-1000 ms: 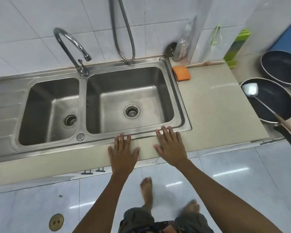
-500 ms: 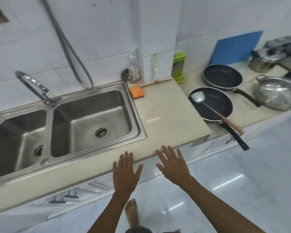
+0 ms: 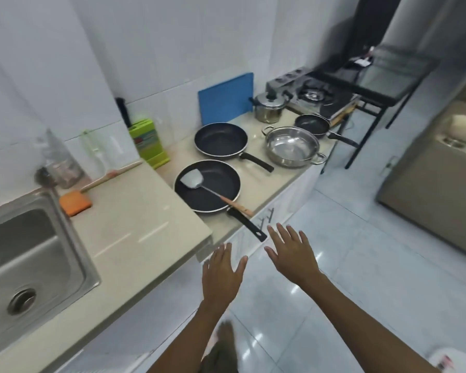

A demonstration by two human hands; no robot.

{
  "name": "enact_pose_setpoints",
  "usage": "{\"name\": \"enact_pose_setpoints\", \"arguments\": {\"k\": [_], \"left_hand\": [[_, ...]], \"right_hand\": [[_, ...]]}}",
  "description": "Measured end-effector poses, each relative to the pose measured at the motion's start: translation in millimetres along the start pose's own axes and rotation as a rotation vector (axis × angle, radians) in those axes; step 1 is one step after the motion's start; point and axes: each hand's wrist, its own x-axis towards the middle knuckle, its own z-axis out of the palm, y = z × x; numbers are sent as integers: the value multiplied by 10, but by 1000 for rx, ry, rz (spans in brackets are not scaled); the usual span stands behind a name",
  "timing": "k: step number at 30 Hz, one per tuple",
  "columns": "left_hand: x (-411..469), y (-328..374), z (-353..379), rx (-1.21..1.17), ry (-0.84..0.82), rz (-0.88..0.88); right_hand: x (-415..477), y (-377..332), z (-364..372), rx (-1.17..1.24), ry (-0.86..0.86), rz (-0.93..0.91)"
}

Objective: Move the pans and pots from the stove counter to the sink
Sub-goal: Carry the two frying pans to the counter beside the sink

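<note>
On the lower counter stands a black frying pan (image 3: pixel 213 195) with a metal spatula (image 3: pixel 191 180) lying in it; its handle juts over the counter edge. Behind it sits a second black pan (image 3: pixel 220 141), then a steel two-handled pot (image 3: pixel 292 146), a small black pan (image 3: pixel 312 125) and a lidded steel pot (image 3: pixel 269 106). The steel sink (image 3: pixel 51 254) is at the left edge. My left hand (image 3: pixel 222 275) and my right hand (image 3: pixel 291 254) hover open over the floor, in front of the counter, just below the near pan's handle, holding nothing.
A beige counter (image 3: pixel 135 224) lies between sink and pans, with an orange sponge (image 3: pixel 74 202) on it. A green knife block (image 3: pixel 148 144) and a blue cutting board (image 3: pixel 226 98) stand by the wall. A gas stove (image 3: pixel 318 96) sits at the far end. The tiled floor is at right.
The view has swung right from the sink toward the pans. Both hands have come off the counter edge and now float in front of it, near the first pan's handle.
</note>
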Motion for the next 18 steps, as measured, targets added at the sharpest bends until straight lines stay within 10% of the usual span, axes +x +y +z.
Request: {"name": "enact_pose_setpoints", "arguments": {"k": [18], "left_hand": [[1996,594,920,-1278,-142,-999]], "right_hand": [[3079,1145,592,254,-189,61]]}}
